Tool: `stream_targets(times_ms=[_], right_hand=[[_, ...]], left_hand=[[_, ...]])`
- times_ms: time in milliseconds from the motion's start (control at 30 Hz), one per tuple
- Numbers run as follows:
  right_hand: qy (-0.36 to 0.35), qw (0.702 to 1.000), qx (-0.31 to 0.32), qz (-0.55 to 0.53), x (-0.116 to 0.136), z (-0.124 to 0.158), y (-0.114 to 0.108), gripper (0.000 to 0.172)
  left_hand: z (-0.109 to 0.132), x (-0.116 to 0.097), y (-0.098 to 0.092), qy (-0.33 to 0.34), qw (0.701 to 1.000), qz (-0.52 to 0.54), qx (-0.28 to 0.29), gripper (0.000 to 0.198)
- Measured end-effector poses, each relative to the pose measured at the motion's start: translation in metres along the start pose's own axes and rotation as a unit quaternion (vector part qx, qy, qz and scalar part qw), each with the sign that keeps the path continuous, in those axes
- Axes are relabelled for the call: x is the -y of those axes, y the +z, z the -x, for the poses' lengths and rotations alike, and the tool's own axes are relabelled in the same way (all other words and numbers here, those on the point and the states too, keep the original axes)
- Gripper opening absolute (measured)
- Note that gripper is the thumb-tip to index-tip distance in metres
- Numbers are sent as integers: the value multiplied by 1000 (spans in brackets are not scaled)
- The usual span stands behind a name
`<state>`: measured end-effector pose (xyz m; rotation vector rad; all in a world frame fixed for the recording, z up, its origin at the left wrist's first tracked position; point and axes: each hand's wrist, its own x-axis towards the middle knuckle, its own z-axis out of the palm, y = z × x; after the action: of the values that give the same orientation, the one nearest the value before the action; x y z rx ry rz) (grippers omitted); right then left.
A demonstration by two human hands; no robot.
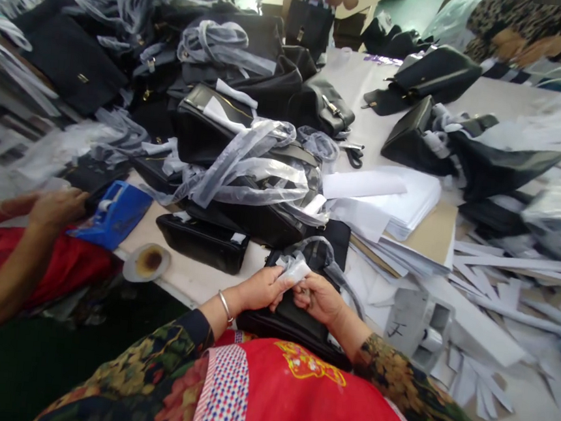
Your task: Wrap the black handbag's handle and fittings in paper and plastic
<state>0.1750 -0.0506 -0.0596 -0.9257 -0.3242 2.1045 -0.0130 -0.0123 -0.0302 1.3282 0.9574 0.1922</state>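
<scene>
My left hand (260,288), with a metal bangle on its wrist, and my right hand (319,297) meet just above a black handbag (295,322) that lies at the table's near edge against my red apron. Both hands pinch a small piece of white wrapping (295,270) at the bag's plastic-wrapped handle (317,252). The fingers of both hands are closed round it.
A heap of black handbags (247,142) wrapped in clear plastic fills the table's left and back. White paper sheets (399,201) and strips (487,320) lie to the right. A tape dispenser (420,327) stands near my right arm. Another person's hands (57,207) work at the left by a blue object (118,213).
</scene>
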Motion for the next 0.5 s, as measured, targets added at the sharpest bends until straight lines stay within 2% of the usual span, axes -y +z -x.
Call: stream_targets(times_ms=[67,133,333,500], right_hand=[[10,998,39,-38,2,5,-2,25],[19,998,49,-43,1,6,-1,30],[15,996,-39,-79,-15,1,9,39],[29,992,-27,-123,-18,1,12,44]], left_hand=[[0,0,0,-1,1000,7,-6,45],[0,1,0,-2,1000,14,-11,46],[-1,-1,3,1,1000,-14,-21,47],[0,-4,0,-36,999,15,4,49]])
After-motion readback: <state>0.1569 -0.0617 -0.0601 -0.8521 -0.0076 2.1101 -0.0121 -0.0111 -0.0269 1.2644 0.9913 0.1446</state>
